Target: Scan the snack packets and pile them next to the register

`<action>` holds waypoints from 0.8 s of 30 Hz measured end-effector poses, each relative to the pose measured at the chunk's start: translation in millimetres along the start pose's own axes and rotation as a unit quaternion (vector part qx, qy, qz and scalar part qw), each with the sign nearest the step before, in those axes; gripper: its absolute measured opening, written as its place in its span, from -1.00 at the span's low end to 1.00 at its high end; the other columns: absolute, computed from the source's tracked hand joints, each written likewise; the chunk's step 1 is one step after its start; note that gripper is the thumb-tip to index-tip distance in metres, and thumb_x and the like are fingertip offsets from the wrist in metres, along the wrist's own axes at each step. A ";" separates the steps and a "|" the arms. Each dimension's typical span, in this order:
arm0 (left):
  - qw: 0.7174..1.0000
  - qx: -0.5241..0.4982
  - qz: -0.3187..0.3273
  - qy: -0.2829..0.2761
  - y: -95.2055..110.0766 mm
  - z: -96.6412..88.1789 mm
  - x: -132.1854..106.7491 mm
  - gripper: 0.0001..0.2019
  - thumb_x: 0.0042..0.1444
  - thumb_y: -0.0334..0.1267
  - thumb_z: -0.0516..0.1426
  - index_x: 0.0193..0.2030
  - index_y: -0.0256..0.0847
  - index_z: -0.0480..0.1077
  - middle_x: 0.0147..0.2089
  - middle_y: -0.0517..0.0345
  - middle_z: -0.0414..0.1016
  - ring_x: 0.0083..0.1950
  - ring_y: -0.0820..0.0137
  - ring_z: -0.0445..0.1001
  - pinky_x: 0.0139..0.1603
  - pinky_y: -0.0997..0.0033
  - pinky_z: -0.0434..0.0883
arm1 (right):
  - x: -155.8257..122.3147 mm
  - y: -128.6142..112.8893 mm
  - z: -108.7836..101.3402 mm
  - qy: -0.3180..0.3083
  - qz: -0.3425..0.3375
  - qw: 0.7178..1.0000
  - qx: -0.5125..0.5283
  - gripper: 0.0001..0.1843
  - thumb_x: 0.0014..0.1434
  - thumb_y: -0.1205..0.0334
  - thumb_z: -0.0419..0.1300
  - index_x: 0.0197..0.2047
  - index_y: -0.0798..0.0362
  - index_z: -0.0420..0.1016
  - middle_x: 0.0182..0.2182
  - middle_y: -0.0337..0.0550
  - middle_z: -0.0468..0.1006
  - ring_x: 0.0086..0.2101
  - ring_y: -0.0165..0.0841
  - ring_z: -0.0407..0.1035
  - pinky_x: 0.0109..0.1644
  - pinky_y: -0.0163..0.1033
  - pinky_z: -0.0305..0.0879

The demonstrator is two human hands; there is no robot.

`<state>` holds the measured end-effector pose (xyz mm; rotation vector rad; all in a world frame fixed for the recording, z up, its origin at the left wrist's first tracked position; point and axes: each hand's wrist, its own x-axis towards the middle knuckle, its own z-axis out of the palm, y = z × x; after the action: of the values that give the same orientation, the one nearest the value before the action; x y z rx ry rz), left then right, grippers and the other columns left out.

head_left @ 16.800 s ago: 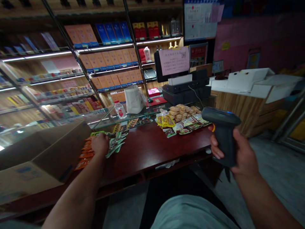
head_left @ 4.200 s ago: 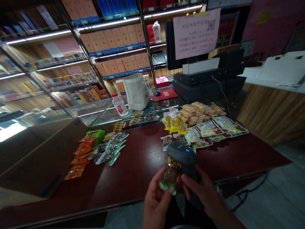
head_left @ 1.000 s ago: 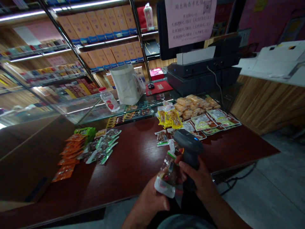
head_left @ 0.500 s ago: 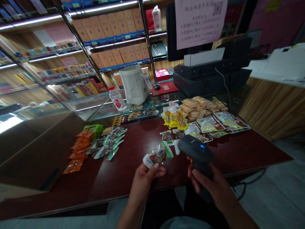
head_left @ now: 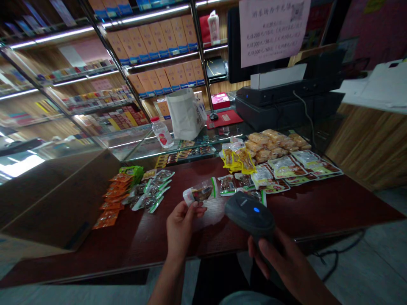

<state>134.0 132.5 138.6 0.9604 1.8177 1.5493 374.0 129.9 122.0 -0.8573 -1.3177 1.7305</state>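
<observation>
Pinched in my left hand (head_left: 182,226) is a small clear snack packet (head_left: 203,192) with a white end, a green edge and dark contents, raised over the table (head_left: 159,233). My right hand (head_left: 280,258) wraps the handle of a black barcode scanner (head_left: 251,212), its blue light lit and its head angled towards the packet. Just beyond the scanner lie similar dark snack packets (head_left: 227,184), one partly hidden by its head. More packets with green edges (head_left: 155,190) are laid in an overlapping row to the left.
Orange packets (head_left: 111,199) lie beside a large open cardboard box (head_left: 47,203) at the left. Yellow packets (head_left: 238,160), tan wrapped snacks (head_left: 270,144) and flat pouches (head_left: 288,166) fill the back right. Behind are a plastic bottle (head_left: 163,133), a white bag (head_left: 184,114) and a monitor (head_left: 233,46).
My left hand has moved left and slightly up with the packet. The scanner has shifted left and down, showing another packet behind it. The whole view has shifted a little.
</observation>
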 end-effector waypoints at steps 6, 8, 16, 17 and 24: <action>1.000 0.021 0.003 -0.004 1.9 2.2 0.0 -0.76 0.07 -0.11 0.22 -0.27 -0.28 0.50 -0.30 0.02 0.66 -0.30 0.24 0.63 -0.21 0.32 0.54 | -1.3 -1.1 -2.7 -0.016 0.001 0.999 -0.033 -0.53 0.27 -0.19 0.13 -0.32 0.10 0.43 -0.57 -0.26 0.39 -0.63 -0.49 0.18 -0.53 -0.33 0.07; 0.999 0.042 0.009 -0.003 2.7 3.2 0.0 -0.78 0.10 -0.14 0.19 -0.26 -0.27 0.51 -0.28 0.05 0.66 -0.29 0.22 0.64 -0.21 0.30 0.54 | -1.5 -1.7 -3.7 -0.015 0.000 0.999 -0.034 -0.53 0.27 -0.18 0.13 -0.31 0.11 0.43 -0.59 -0.28 0.37 -0.64 -0.49 0.18 -0.53 -0.33 0.06; 0.998 0.056 0.007 -0.032 -2.3 9.9 5.2 -0.74 0.11 -0.11 0.18 -0.22 -0.26 0.55 -0.26 0.04 0.66 -0.26 0.18 0.64 -0.19 0.26 0.55 | 0.0 -3.1 -9.7 0.043 0.008 0.999 -0.005 -0.50 0.19 -0.23 0.20 -0.36 0.10 0.46 -0.53 -0.20 0.48 -0.68 -0.52 0.14 -0.57 -0.34 0.06; 0.998 0.054 0.007 -0.041 -3.2 11.9 6.8 -0.73 0.11 -0.10 0.19 -0.23 -0.27 0.55 -0.26 0.03 0.66 -0.26 0.19 0.64 -0.20 0.27 0.55 | 0.4 -3.8 -12.6 0.055 0.009 0.998 -0.003 -0.49 0.18 -0.24 0.21 -0.40 0.09 0.45 -0.54 -0.20 0.48 -0.68 -0.52 0.13 -0.57 -0.34 0.05; 0.987 -0.006 -0.021 -0.157 -2.7 37.3 38.9 -0.70 0.01 -0.05 0.25 -0.35 -0.32 0.50 -0.34 0.00 0.62 -0.39 0.35 0.58 -0.35 0.42 0.50 | -2.2 -13.5 -44.1 0.160 0.012 0.986 0.047 -0.45 0.08 -0.27 0.29 -0.16 0.08 0.55 -0.49 -0.20 0.51 -0.67 -0.52 0.19 -0.57 -0.35 0.09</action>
<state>140.3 185.5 130.7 1.0848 1.5939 1.2985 415.6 149.6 124.9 -1.0506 -1.0089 1.5793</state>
